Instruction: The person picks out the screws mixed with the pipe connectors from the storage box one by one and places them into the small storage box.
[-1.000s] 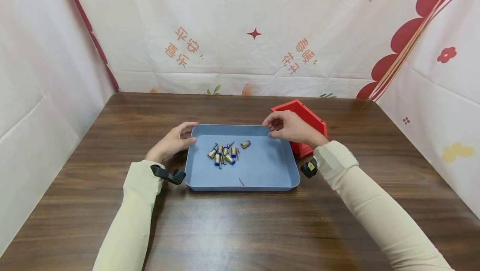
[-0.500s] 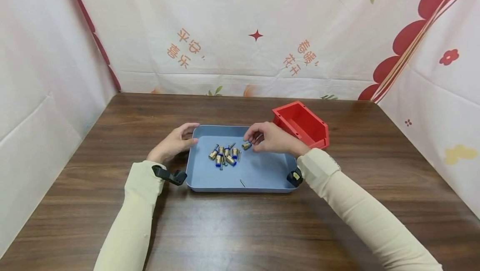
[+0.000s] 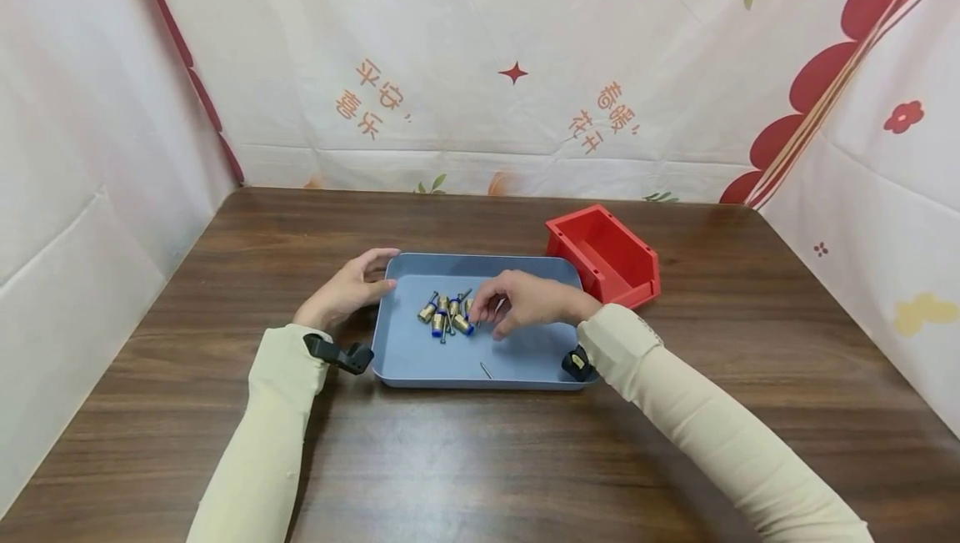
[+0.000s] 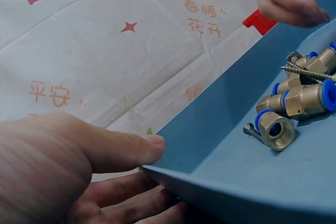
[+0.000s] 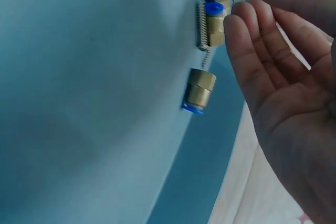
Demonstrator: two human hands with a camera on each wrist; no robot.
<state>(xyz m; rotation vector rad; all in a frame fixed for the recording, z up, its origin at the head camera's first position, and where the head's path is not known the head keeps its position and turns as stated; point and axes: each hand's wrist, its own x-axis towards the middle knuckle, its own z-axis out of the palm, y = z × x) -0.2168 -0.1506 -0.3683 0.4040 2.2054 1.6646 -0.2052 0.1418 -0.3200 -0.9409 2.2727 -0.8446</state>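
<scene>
A shallow blue tray (image 3: 420, 364) lies on the table, holding a cluster of brass push-in fittings (image 3: 438, 324) with blue collars. Screws (image 4: 304, 72) are mixed among them. My left hand (image 3: 345, 291) grips the tray's left rim, thumb at the edge and fingers outside it. Over the tray my right hand (image 3: 528, 297) hovers at the right side of the cluster, fingers loosely bent with nothing seen between them. A single fitting (image 5: 199, 87) lies apart from the others in the right wrist view; the right hand hides it in the head view.
An open red bin (image 3: 611, 255) stands behind the tray's right corner, very near its rim. One loose screw (image 3: 486, 369) lies near the tray's front wall. The wooden table (image 3: 450, 460) meets a printed cloth (image 3: 450, 67) at its back.
My right hand has moved left and down from the tray's back right edge by the red bin to the fittings. The left hand stays on the rim.
</scene>
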